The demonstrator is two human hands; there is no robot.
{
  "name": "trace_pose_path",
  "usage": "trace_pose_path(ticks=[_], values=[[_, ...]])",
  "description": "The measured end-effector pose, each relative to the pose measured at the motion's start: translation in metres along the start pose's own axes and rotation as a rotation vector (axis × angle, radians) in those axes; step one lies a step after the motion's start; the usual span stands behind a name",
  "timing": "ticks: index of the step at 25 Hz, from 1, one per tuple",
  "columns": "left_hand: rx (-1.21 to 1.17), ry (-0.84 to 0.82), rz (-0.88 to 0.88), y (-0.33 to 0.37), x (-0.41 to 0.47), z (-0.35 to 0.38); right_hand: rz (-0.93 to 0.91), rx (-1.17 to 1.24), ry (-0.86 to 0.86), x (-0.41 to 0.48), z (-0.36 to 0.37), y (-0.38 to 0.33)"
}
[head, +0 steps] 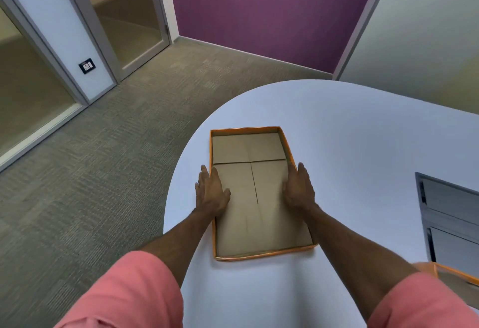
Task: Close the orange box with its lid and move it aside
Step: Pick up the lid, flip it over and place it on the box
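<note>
while both hands rest on its long sides, the orange box (259,226) lies open on the white table (363,146), close to the table's near left edge, its brown cardboard inside showing and folds crossing the floor of it. we see our left hand (211,191) laid over the left wall, fingers stretched forward and slightly spread, the thumb reaching inward over the cardboard floor; the palm hides the rim there, so we cannot tell whether it presses or only touches. our right hand (299,190) sits on the right wall in the same way, fingers extended along the rim and not curled around anything. neither hand is clasped on the box. both forearms run back to pink sleeves (134,294) at the bottom of the view.

at the lower right edge of the view we catch an orange corner (451,274), well apart from the box; it may be the lid, but too little shows to be sure. just behind it stands a grey cabinet (451,226) with drawer fronts. beyond the table lie grey carpet (116,146), a purple wall (272,9) and glass doors (129,11).
</note>
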State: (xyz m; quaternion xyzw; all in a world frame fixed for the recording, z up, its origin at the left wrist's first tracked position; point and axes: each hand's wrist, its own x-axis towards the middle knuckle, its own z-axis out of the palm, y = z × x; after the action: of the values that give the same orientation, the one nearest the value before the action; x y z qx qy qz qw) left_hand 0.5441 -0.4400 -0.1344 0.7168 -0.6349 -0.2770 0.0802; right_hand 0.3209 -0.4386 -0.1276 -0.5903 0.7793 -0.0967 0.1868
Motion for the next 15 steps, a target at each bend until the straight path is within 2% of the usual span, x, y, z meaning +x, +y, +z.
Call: trace_pose_path(ticks=[4, 10, 15], values=[[-0.033, 0.044, -0.076, 0.001, 0.009, 0.012, 0.030, 0.035, -0.063, 0.019, 0.007, 0.008], [-0.128, 0.131, -0.112, 0.003, 0.012, 0.019, -0.010, 0.025, 0.090, 0.021, 0.014, 0.016], [-0.205, 0.163, -0.132, 0.011, 0.004, 0.011, 0.012, 0.168, 0.089, 0.011, 0.000, 0.020]])
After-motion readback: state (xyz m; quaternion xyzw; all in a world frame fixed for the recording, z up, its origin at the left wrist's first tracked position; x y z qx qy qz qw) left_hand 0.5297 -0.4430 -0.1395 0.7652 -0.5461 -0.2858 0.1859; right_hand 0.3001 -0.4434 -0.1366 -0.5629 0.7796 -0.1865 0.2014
